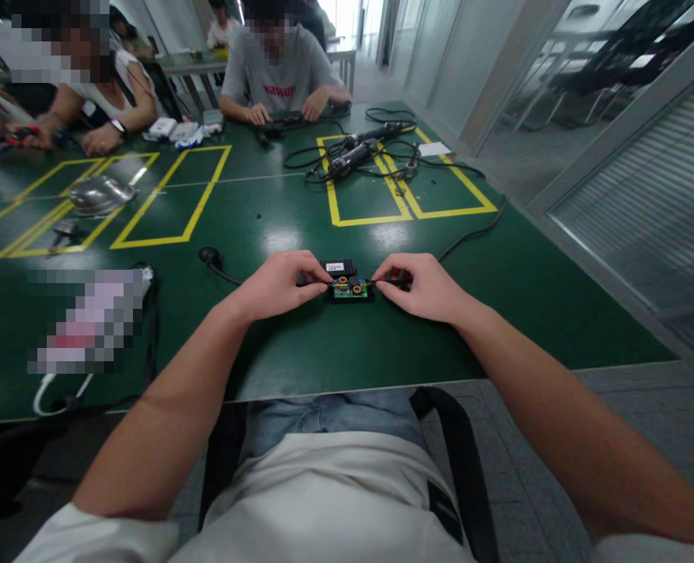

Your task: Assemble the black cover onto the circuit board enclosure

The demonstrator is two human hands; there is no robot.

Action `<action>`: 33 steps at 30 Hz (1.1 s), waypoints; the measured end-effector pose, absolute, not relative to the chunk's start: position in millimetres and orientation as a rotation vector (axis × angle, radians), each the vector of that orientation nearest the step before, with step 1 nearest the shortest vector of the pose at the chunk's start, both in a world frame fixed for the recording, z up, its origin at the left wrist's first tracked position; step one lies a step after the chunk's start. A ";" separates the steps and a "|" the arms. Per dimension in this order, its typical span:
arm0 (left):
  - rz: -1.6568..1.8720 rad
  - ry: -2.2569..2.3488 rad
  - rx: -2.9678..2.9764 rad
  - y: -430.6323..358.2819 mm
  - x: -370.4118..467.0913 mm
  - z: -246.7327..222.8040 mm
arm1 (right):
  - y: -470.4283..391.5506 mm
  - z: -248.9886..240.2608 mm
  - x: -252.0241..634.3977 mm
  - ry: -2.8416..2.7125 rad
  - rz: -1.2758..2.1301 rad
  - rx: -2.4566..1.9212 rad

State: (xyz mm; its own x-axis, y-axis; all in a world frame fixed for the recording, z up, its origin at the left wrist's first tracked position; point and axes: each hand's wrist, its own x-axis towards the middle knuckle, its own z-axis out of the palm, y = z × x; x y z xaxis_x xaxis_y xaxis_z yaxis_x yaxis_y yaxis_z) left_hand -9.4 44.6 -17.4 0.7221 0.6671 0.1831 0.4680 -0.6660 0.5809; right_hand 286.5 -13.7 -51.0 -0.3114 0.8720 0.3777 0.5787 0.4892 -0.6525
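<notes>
Green table; near edge runs just short of the wearer's lap, right edge slants away toward the floor. Circuit board sits in a black case near the middle, set in from the near edge with green surface between. Labelled cover just beyond it. Left hand: thumb and fingers pinched on the left cable at the board's left end; plug lies farther left. Right hand: fingertips pinched on the right cable at the opposite end. Green surface separates both hands from the far yellow tape.
</notes>
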 end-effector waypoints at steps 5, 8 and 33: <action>0.497 0.878 2.428 44.7 -8.6 -17.8 | -13.7 -51.3 285.6 -2.042 0.528 -1.203; 0.477 0.893 2.427 44.6 -8.8 -19.7 | -13.1 -53.1 286.0 -2.065 0.534 -1.210; 0.549 1.116 2.495 57.5 1.2 -41.1 | -4.8 -60.9 293.0 -2.183 0.395 -1.249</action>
State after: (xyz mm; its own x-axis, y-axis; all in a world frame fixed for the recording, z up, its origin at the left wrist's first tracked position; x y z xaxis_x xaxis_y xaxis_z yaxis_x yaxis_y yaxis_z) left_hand 1.2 57.5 -41.1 0.6143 0.7626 0.2027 0.6260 -0.6274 0.4630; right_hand 293.0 -4.8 -60.9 -0.3878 0.8559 0.3421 0.6816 0.5161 -0.5187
